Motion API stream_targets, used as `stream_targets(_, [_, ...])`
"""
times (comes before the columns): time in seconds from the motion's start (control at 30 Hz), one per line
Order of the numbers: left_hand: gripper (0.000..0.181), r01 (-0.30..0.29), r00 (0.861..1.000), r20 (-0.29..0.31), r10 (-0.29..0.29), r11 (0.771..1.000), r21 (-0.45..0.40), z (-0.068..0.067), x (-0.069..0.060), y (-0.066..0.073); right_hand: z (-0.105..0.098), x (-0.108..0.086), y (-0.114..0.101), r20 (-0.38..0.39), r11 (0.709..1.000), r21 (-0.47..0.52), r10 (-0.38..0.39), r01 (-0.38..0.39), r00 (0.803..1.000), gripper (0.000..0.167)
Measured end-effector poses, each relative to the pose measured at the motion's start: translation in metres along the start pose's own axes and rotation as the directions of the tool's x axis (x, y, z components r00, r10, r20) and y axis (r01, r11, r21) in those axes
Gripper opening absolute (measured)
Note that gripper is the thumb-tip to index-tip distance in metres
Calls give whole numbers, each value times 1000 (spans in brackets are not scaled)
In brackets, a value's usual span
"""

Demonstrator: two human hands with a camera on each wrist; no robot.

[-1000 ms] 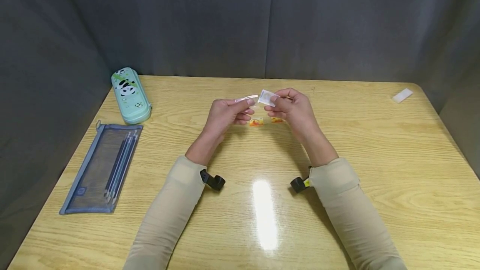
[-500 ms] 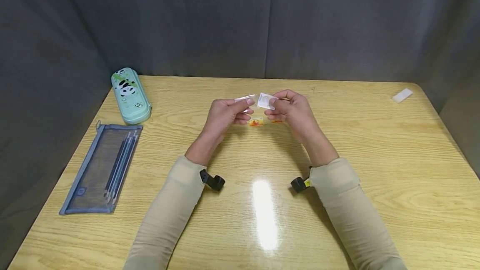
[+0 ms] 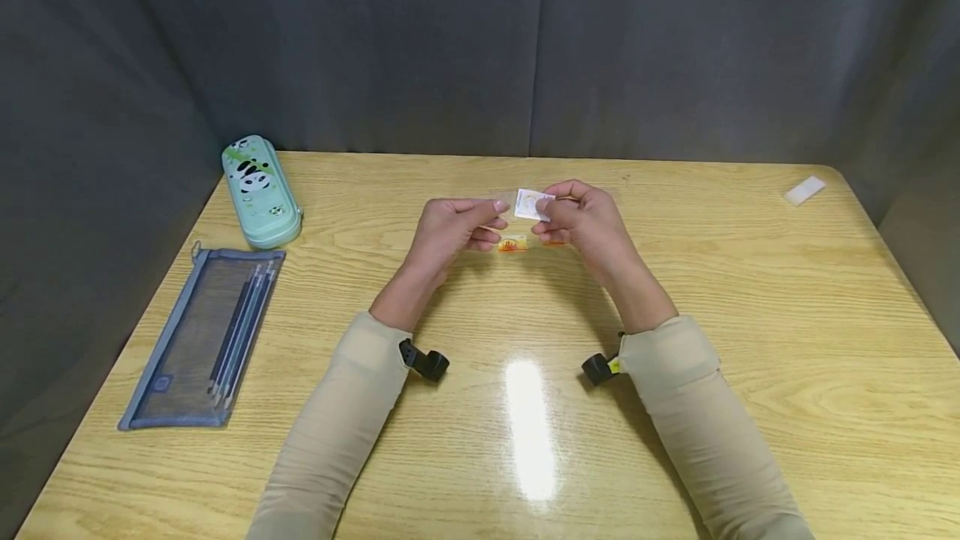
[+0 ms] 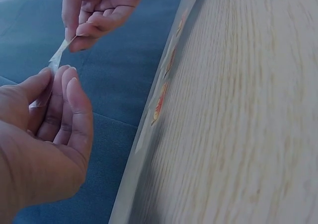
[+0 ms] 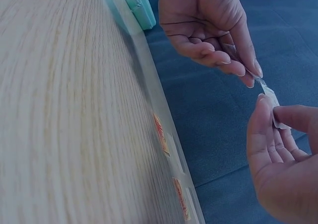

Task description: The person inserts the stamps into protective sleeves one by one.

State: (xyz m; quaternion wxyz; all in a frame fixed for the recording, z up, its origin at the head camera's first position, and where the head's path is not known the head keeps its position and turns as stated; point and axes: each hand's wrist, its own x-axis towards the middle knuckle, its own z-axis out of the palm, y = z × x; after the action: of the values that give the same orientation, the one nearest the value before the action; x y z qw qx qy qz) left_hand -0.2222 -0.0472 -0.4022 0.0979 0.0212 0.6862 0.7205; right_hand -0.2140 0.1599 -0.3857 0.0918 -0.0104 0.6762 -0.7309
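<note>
Above the table, my left hand (image 3: 448, 232) pinches a clear plastic sleeve (image 3: 507, 200) between thumb and fingers. My right hand (image 3: 592, 223) pinches a small white printed slip of paper (image 3: 529, 203), which has a pale picture on it. In the head view the slip's left edge meets the sleeve's right end; in the right wrist view the slip (image 5: 270, 95) also reaches the left hand's fingertips. I cannot tell whether it is inside the sleeve. On the table behind the hands lie a yellow-and-red printed piece (image 3: 513, 243) and a second similar piece (image 3: 554, 241), partly hidden by the right hand.
To the left are a mint panda pencil case (image 3: 258, 190) and a blue mesh zip pouch (image 3: 197, 340) with several pencils or pens inside. A small white block (image 3: 806, 191) lies at the far right corner. A dark curtain (image 3: 375, 48) stands behind the wooden table (image 3: 750, 298).
My right hand has brought the white slip slightly left and down, closing the gap to the clear sleeve, and levelled it. The left hand stays nearly still, with less glare on the sleeve.
</note>
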Motion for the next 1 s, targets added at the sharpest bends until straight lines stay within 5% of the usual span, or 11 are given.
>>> stream_targets(1.0, [31,-11,999,-37,12,1000,12,-1,0,1,-1,-1,-1,-28,998,-68,2,-4,1000,19])
